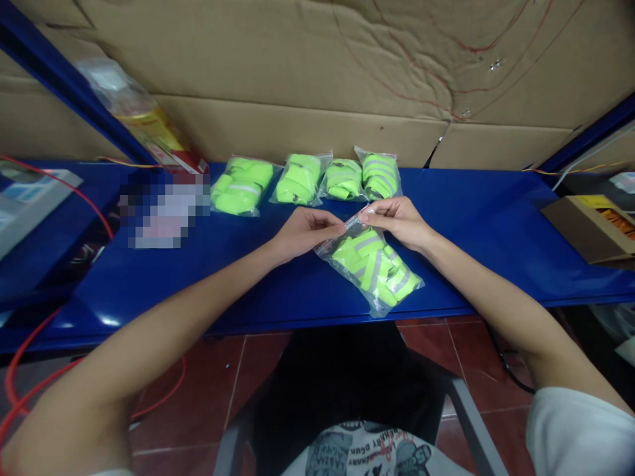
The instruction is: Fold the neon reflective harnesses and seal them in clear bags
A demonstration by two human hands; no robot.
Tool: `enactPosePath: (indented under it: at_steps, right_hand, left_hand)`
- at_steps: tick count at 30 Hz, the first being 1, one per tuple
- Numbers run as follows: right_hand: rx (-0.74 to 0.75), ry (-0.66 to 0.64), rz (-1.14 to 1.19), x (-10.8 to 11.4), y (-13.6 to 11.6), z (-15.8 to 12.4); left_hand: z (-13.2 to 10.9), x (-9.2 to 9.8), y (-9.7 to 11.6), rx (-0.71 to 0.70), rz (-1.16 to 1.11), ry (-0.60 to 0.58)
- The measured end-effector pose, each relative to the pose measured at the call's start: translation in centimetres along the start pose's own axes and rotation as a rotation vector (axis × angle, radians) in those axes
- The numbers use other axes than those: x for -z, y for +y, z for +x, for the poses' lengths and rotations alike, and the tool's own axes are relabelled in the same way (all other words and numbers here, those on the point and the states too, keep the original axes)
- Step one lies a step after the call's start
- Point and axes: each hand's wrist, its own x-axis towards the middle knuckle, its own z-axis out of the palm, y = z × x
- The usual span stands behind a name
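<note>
A clear zip bag (376, 268) holds folded neon-yellow reflective straps with grey stripes. It lies tilted near the front edge of the blue table, its zip edge toward the back. My left hand (308, 231) pinches the left part of that zip edge between thumb and fingers. At the right part of the same edge, my right hand (397, 219) is closed on the plastic with thumb and fingertips. Behind my hands stands a row of similar filled bags, among them a bag at the left (242, 186) and one at the right (380, 175).
The blue table (248, 277) backs onto a cardboard wall (297, 66). A plastic bottle with a yellow and red label (149, 125) stands back left, near a blurred-out patch. On the right is an open cardboard box (590, 228). Red cables (94, 205) run along the left.
</note>
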Motion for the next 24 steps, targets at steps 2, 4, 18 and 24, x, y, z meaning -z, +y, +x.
enactPosePath:
  at_steps: [2, 4, 18, 24]
  right_hand:
    - [-0.032, -0.003, -0.015, -0.1, -0.2, -0.1]
    - [-0.056, -0.035, -0.016, -0.4, -0.5, -0.2]
    - [0.028, -0.048, 0.006, -1.0, -1.4, -0.6]
    - [0.032, -0.134, -0.014, -1.1, -0.9, -0.7]
  left_hand:
    - [-0.1, -0.1, -0.1, -0.034, 0.016, 0.012]
    - [-0.1, -0.2, -0.1, -0.064, 0.029, 0.025]
    - [-0.4, -0.4, 0.1, -0.103, 0.075, 0.038]
    - [-0.4, -0.7, -0.2, -0.157, 0.115, 0.012]
